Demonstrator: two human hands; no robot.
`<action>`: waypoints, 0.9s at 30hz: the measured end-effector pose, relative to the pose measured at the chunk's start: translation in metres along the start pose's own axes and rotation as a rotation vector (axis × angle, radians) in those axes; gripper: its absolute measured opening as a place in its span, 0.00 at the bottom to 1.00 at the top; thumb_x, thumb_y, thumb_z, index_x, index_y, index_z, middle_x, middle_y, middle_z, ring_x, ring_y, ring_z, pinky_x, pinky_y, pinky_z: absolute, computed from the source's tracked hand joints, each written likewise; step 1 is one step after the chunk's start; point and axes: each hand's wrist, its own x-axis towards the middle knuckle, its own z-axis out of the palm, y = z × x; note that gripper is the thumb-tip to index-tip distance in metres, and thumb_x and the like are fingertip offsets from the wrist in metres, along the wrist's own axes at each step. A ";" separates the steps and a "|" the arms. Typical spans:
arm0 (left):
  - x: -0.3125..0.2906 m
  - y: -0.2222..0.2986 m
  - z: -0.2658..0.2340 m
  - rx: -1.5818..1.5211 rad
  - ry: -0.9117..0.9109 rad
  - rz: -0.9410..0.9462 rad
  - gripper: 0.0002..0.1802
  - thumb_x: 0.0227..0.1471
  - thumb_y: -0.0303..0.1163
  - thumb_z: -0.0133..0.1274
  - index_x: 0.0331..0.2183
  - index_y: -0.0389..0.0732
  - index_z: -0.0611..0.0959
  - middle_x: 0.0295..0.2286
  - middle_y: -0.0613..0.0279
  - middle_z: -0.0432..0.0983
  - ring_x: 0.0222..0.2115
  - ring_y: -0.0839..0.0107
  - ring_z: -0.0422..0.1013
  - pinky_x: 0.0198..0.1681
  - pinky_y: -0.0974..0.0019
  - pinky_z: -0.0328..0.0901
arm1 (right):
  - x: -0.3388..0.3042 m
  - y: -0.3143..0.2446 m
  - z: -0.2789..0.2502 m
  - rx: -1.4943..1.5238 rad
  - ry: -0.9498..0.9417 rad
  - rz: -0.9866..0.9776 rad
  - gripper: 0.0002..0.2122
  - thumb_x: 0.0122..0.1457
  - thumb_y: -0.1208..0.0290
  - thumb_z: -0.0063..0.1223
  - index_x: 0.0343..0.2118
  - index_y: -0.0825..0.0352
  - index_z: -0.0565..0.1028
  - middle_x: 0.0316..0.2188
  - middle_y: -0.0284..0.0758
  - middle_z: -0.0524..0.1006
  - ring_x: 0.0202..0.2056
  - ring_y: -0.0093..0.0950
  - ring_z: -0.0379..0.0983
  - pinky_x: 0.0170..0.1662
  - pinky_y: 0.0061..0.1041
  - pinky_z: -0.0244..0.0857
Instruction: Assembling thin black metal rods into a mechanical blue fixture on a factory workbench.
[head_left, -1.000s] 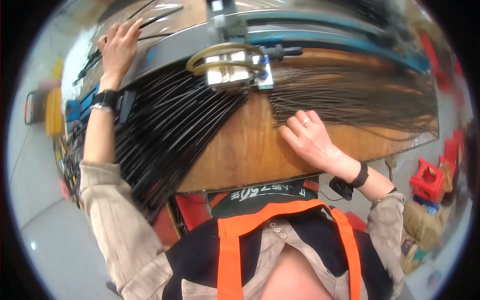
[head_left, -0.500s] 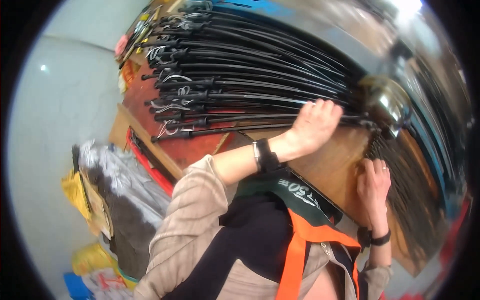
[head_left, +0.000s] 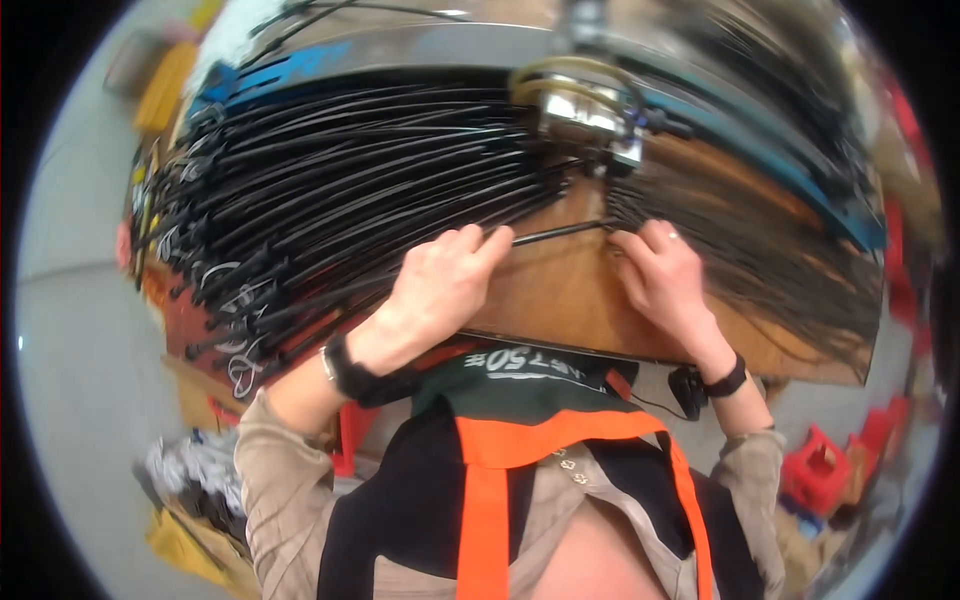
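Observation:
My left hand (head_left: 445, 275) is closed around a slim black rod (head_left: 555, 234), which slants up to the right out of my fingers. Its right end comes close to the fingertips of my right hand (head_left: 662, 275). That hand is pinched beside the left ends of many thin dark strands (head_left: 740, 260); its fingers hide what they hold. Many similar black rods (head_left: 340, 180) lie side by side to the left, with white loops (head_left: 240, 300) at their left ends.
A shiny metal machine head (head_left: 580, 110) stands at the far side of the brown wooden tabletop (head_left: 560, 300). A blue rail (head_left: 780, 165) runs behind the strands. Below the table's right end sits a red plastic stool (head_left: 815, 470). Grey cloth (head_left: 195, 470) lies at lower left.
My view has swung to the right. My left hand now grips a rod nearer the front edge, apart from the pile. My right hand has come closer to the rod's right end.

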 end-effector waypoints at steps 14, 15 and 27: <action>0.010 0.017 -0.041 -0.029 -0.032 0.144 0.24 0.49 0.23 0.56 0.50 0.45 0.79 0.21 0.58 0.67 0.20 0.61 0.69 0.21 0.59 0.65 | -0.018 0.006 0.005 0.702 0.204 0.266 0.10 0.56 0.70 0.59 0.42 0.63 0.80 0.30 0.37 0.80 0.31 0.29 0.75 0.34 0.25 0.69; 0.016 0.020 -0.042 -0.034 -0.045 0.163 0.24 0.49 0.23 0.56 0.50 0.45 0.79 0.21 0.57 0.67 0.20 0.61 0.68 0.21 0.59 0.64 | -0.021 0.009 0.005 0.665 0.240 0.298 0.10 0.56 0.70 0.59 0.42 0.63 0.80 0.30 0.37 0.80 0.31 0.29 0.75 0.34 0.25 0.69; 0.135 0.043 -0.077 0.119 -0.027 0.522 0.22 0.49 0.24 0.57 0.49 0.43 0.79 0.23 0.56 0.69 0.24 0.57 0.70 0.24 0.57 0.65 | -0.059 0.107 -0.042 -0.048 0.769 0.098 0.22 0.52 0.62 0.64 0.50 0.58 0.76 0.28 0.31 0.77 0.27 0.30 0.73 0.28 0.30 0.69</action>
